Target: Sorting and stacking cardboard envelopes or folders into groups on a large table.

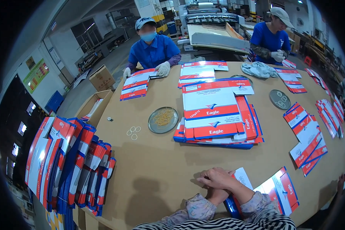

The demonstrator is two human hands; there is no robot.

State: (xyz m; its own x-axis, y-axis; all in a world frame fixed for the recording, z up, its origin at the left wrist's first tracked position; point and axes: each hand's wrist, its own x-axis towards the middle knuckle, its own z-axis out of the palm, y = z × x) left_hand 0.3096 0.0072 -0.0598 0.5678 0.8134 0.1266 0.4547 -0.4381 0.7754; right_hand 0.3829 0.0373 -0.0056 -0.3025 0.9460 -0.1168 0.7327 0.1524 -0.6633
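Observation:
My right hand (217, 177) crosses over my left hand (217, 196), its fingers bent and drawn together. What they hold, if anything, I cannot make out. Most of my left hand's fingers are hidden beneath it. Under and beside my hands lies a bundle of flat folded cartons (241, 177), red, white and blue, partly covered by my right forearm. Just right of it, more flat cartons (281, 193) lie on the brown table (161, 161). In front of my hands stands a large stack of flat cartons (211, 109).
A dish of rubber bands (163, 119) and several loose rubber bands (133, 130) lie left of the stack; another dish (280, 99) sits right. Tall carton bundles (65, 161) rise at the left edge. Two gloved co-workers (154, 50) (270, 40) stand across the table, by a cloth (259, 69).

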